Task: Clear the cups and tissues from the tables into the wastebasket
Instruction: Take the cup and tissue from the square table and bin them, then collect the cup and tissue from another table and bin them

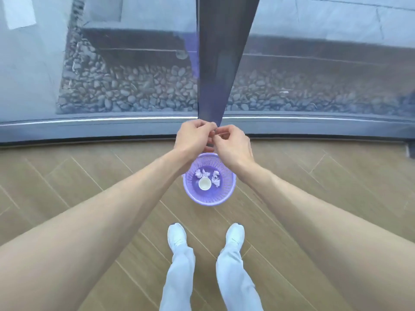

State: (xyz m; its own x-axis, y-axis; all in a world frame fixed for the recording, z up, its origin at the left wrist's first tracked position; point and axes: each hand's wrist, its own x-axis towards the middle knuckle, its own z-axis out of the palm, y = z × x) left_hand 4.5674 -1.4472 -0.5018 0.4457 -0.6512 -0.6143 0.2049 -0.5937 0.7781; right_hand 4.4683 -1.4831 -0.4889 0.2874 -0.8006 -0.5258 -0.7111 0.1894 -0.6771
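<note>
A round lilac plastic wastebasket (209, 194) with latticed walls stands on the wood-plank floor (67, 176), just ahead of two white shoes (234, 235). At its bottom lie a small white cup (204, 183), mouth up, and several crumpled white tissues (216, 178) beside it. Above the basket, the left hand (193, 136) and right hand (233, 145) meet with fingers curled, fingertips touching; whether they pinch anything I cannot tell. Beyond, a glass wall (112, 63) shows grey pebbles (134, 90).

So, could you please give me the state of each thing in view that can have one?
wastebasket: upright on the floor, holding rubbish
cup: inside the wastebasket, mouth up
tissues: crumpled, inside the wastebasket beside the cup
left hand: above the wastebasket, fingers curled; anything held is too small to tell
right hand: fingers curled, fingertips meeting the left hand's
</note>
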